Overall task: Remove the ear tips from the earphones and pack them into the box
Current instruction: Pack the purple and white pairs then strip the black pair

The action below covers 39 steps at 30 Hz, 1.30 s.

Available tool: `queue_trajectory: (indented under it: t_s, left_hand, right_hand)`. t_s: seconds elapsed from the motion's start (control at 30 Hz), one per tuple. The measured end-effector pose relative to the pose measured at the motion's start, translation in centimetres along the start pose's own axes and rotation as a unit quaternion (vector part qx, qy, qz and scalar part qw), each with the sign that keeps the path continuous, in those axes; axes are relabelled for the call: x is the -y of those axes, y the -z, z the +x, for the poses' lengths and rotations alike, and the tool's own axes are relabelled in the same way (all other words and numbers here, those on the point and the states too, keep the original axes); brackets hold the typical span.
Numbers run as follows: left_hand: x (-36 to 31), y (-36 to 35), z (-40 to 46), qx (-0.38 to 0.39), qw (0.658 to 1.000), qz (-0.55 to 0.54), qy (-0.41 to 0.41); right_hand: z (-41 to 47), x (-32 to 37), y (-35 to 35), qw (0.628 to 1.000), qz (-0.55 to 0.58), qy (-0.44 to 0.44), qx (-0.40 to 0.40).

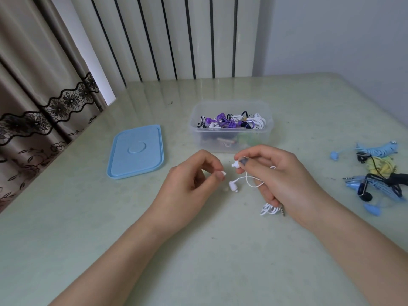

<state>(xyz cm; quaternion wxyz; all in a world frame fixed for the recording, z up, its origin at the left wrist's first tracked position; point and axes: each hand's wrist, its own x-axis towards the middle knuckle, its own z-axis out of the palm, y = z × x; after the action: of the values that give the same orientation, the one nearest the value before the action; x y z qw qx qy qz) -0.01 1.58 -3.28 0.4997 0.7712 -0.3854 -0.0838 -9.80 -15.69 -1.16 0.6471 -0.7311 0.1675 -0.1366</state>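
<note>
A white ear tip (222, 173) is pinched between thumb and forefinger of the left hand (194, 180), just clear of the bare nozzle of the earbud (235, 164). That earbud is pinched by the curled fingers of the right hand (278, 180), whose lower fingers also trap the white cable (254, 182). The second earbud (233, 186) hangs on its lead between the hands; whether its tip is fitted cannot be told. The coiled remainder and plug (272, 209) rest on the worktop (198, 250).

The ear tip is judged to be very light, soft and springy. It is likely to deform under pressure and to slip or spring away if squeezed hard. A gentle pinch across its skirt is advised.

The earbud is judged to be rigid, light and smooth. It is best held by its body, not by the thin cable, which could be strained at the joint.

The open box (231, 127), already holding coiled earphones, stands just beyond the hands. Its lid (136, 151) lies to the left. More earphones (375, 171) lie in a tangle at the right.
</note>
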Motion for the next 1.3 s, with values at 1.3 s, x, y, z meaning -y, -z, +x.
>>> queue_trajectory:
  t_s: [1.3]
  left_hand:
    - [-0.72,0.25,-0.05,-0.012,0.999,-0.021,-0.024]
  right_hand:
    - [-0.19,0.13,-0.30,0.999,0.017,0.004,0.039]
